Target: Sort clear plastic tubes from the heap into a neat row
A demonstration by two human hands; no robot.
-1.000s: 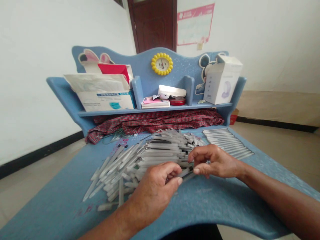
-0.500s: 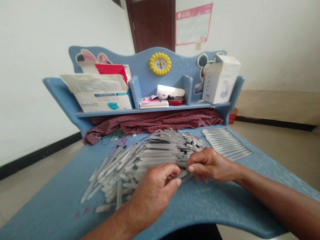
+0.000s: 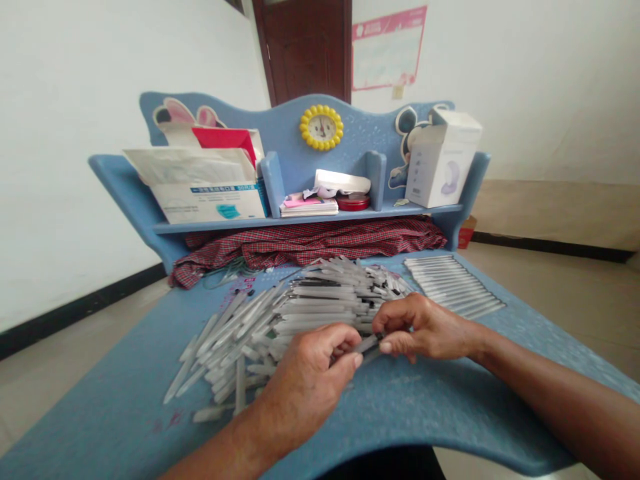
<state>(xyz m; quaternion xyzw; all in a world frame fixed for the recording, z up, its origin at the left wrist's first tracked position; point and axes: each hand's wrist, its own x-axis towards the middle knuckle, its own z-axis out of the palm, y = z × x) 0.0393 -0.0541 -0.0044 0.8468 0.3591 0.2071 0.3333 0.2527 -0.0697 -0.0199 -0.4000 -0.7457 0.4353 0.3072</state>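
My left hand (image 3: pixel 307 377) is closed around a frosted, translucent pen (image 3: pixel 367 344), thumb and fingers pinching its barrel. At the pen's dark right end, my right hand (image 3: pixel 425 327) grips between thumb and forefinger; whether that end is a cap or a plug I cannot tell. Just beyond both hands spreads a heap of similar pens or barrels (image 3: pixel 315 310), some with black parts. To the right of the heap, several slim pens or refills (image 3: pixel 455 287) lie side by side in a neat row.
A blue desk (image 3: pixel 450 413) carries a raised shelf (image 3: pixel 320 222) at the back. On it stand a mask box (image 3: pixel 210 203), a white carton (image 3: pixel 440 163), notebooks (image 3: pixel 309 209) and a red tin (image 3: pixel 353 202). Plaid cloth (image 3: pixel 310 243) is bunched underneath.
The pen's barrel and dark end now show between my hands, where they were mostly hidden before. My right fingers have shifted slightly; the heap and row look the same.
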